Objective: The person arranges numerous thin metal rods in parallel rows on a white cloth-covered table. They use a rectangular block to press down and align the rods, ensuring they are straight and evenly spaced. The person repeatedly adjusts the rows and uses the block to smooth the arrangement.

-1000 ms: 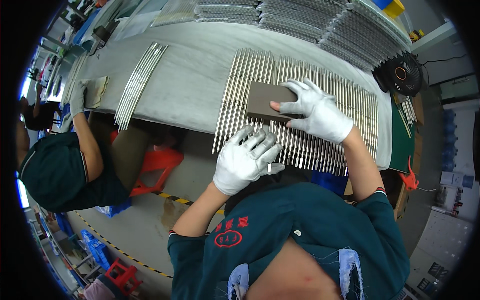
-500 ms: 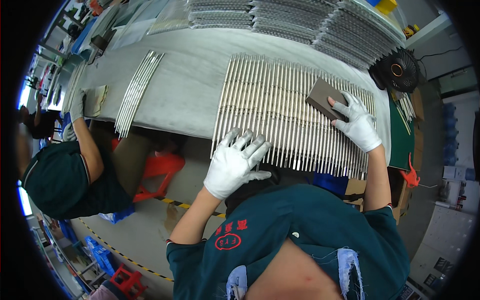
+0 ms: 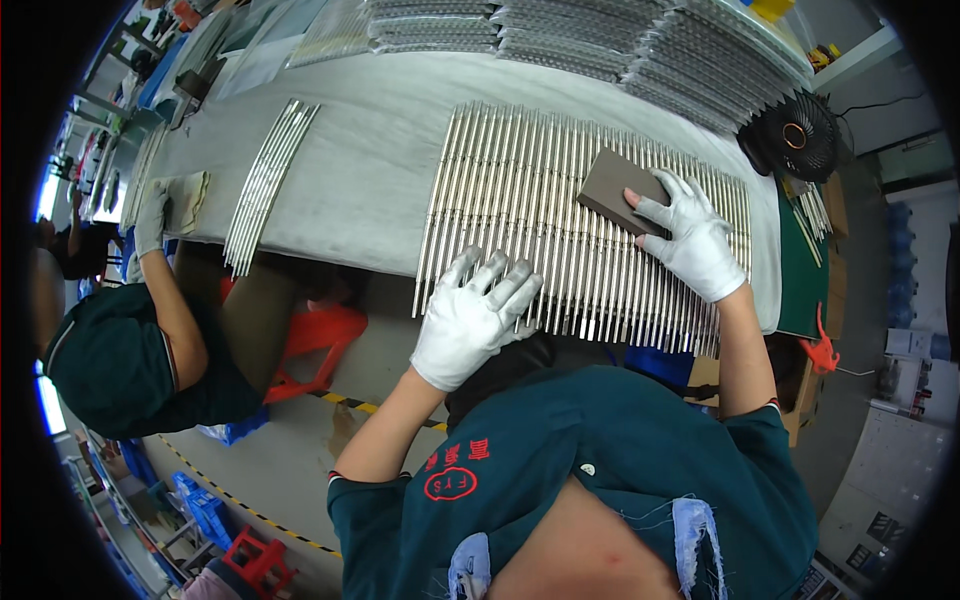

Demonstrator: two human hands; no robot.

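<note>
A wide row of thin silvery metal rods lies side by side on the white-covered table, their near ends reaching past its front edge. My right hand, in a white glove with bare thumb and fingertip showing, grips a flat grey-brown sanding block that rests on top of the rods. My left hand, gloved in white with greyed fingertips, lies with fingers spread over the near left ends of the rods and holds nothing.
A smaller bundle of rods lies farther left on the table. Bubble-wrapped stacks line the back. A black fan stands at the right. At the left, a co-worker sits by a red stool.
My right hand has slid the sanding block leftward across the rods. The left hand stays near the same rod ends, its thumb now tucked closer in.
</note>
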